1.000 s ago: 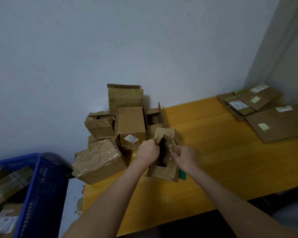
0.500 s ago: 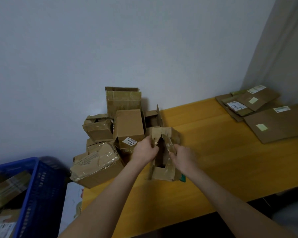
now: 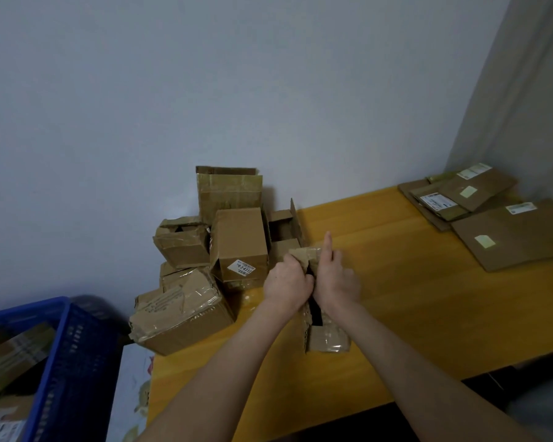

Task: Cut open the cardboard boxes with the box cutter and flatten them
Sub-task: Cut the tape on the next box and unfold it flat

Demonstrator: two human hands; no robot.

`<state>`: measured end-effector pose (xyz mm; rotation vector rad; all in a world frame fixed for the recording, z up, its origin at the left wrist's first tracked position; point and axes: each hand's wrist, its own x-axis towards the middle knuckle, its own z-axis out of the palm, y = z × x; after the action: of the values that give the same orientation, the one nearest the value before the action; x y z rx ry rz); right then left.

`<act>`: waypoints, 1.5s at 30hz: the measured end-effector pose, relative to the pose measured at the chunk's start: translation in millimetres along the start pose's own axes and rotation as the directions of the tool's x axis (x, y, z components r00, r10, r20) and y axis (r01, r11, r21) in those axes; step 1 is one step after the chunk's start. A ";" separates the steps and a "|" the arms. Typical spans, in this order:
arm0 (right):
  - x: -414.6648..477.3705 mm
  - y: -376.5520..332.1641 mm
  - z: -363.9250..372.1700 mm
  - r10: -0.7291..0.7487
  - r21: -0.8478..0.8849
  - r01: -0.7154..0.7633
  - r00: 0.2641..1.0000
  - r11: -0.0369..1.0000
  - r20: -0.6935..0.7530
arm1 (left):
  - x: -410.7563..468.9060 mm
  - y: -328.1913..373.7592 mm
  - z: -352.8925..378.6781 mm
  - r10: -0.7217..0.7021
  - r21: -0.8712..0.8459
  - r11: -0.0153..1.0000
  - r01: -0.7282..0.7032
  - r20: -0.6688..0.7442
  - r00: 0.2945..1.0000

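Far left, off the table's [image 3: 412, 298] left edge: blue crate [image 3: 61, 346], cardboard inside. At the back left corner, against the wall: pile of boxes [image 3: 237, 240], taped and dented, lowest one overhanging the left edge. Just right of the pile: left hand [image 3: 286, 285], forearm in from the front edge, knuckles up, fingers curled tight round a torn top flap of the small box [image 3: 326, 336]. Box upright on the tabletop near the front edge, top torn open, dark gap between the flaps. Right hand [image 3: 334, 279] touching the left, index finger straight, pointing toward the wall, remaining fingers bent over the far flap. Right of the hands: wide stretch of tabletop out to the front edge. Back right corner: flattened cardboard [image 3: 517, 237], well apart from both hands.
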<state>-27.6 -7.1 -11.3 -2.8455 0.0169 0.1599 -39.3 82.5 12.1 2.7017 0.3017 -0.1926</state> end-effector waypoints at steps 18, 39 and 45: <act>-5.5 -3.4 7.3 -0.208 0.235 0.180 0.973 0.955 0.097 | 6.7 -23.5 -15.2 0.021 0.043 0.999 -0.026 0.109 0.994; -7.4 -13.0 -4.3 -0.134 -0.095 0.148 0.981 0.984 0.140 | -5.2 -3.7 -5.0 0.093 0.397 0.914 -0.077 -0.020 0.996; -0.2 -7.0 -5.8 -0.258 -0.077 0.278 0.944 0.957 0.205 | -7.7 -11.0 -3.3 0.132 0.336 0.935 -0.117 -0.024 0.991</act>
<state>-26.9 -2.1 -3.8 -2.8851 -0.4307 0.3863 -49.1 92.2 12.2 3.0537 0.1171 -0.1564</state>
